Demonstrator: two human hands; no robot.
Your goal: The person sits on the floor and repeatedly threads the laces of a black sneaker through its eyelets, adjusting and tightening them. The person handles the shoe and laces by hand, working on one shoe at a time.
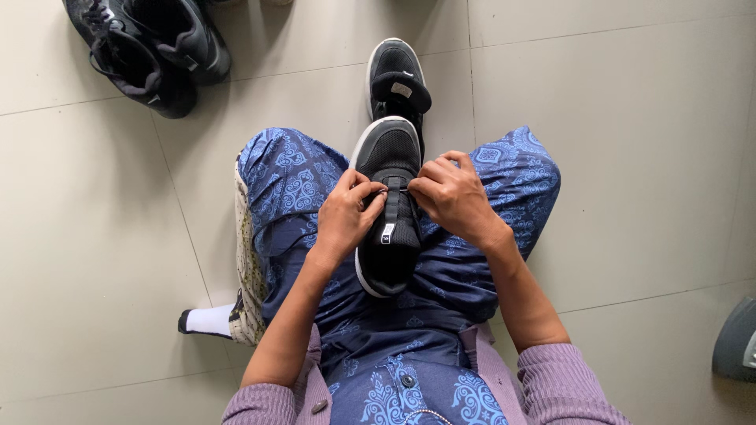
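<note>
A black sneaker with a white sole (387, 149) rests on my lap, toe pointing away, on blue patterned fabric (504, 177). My left hand (346, 216) pinches the shoe's left side near the lace area. From the other side, my right hand (451, 197) meets it with fingertips closed on a thin lace end at the shoe's upper. A second matching black sneaker (398, 79) lies on the floor just beyond my knees.
Another pair of black shoes (146, 47) sits on the pale tiled floor (630, 118) at the top left. A white-socked foot (209, 321) pokes out at the lower left. A grey object (736, 342) shows at the right edge.
</note>
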